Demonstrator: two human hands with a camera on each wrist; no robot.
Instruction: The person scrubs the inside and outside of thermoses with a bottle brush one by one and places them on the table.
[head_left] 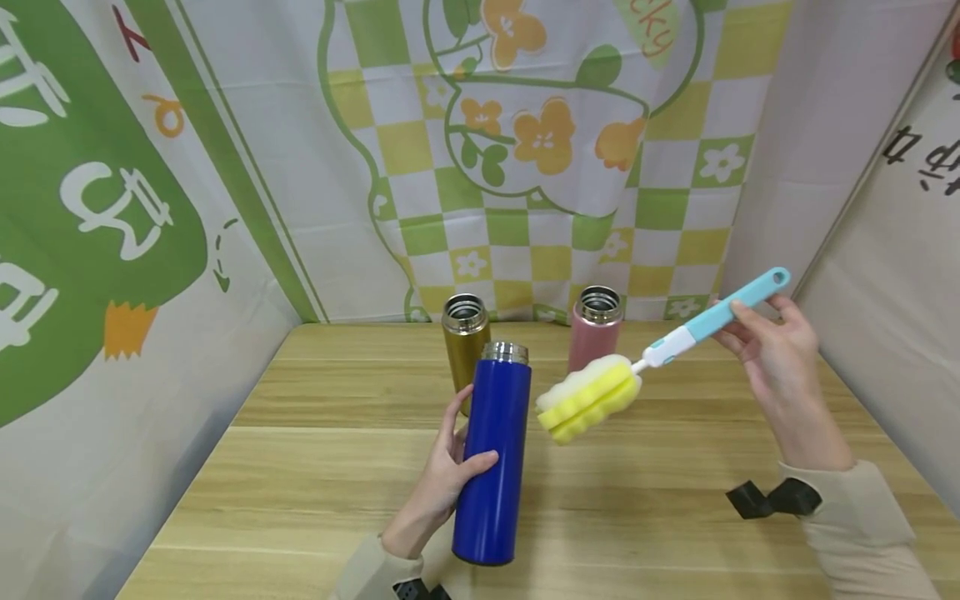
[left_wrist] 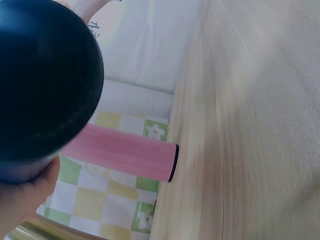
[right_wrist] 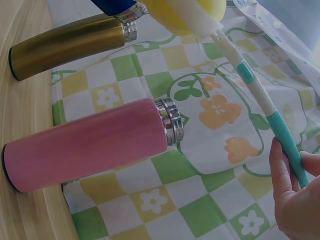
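Left hand point(head_left: 441, 477) wraps round the blue bottle point(head_left: 492, 467), which is raised above the worktop point(head_left: 315, 500), tilted slightly, steel neck up. Gold bottle point(head_left: 464, 350) stands just behind, partly hidden, mouth open. Further right, pink bottle point(head_left: 595, 340) upright near the patterned cloth point(head_left: 510, 242), mouth open. Sponge brush point(head_left: 672, 345) slants in the air, yellow-and-white head nearest the blue bottle; right hand point(head_left: 783, 358) pinches its light-blue handle.
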